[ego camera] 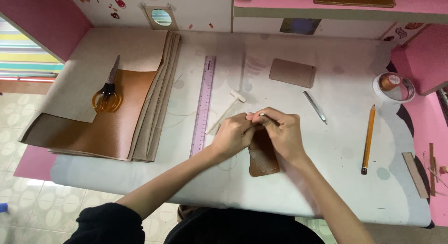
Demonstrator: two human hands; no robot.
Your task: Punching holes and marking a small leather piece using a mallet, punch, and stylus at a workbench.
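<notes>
Near the table's (pixel 326 188) front edge, both hands meet over a brown leather piece (pixel 263 160). The left hand (pixel 232 134) grips its top edge; the right hand (pixel 280 132) pinches a small pale needle-like tool. A purple ruler (pixel 204 105) lies left, a pencil (pixel 368 139) right, with bare surface between.

The tabletop (pixel 326 188) is covered in pale sheeting. Stacked leather sheets (pixel 107 127) are laid at its left edge, a ruler (pixel 204 104) beside them, a pencil (pixel 368 139) and tape roll (pixel 394 87) near the right edge.
</notes>
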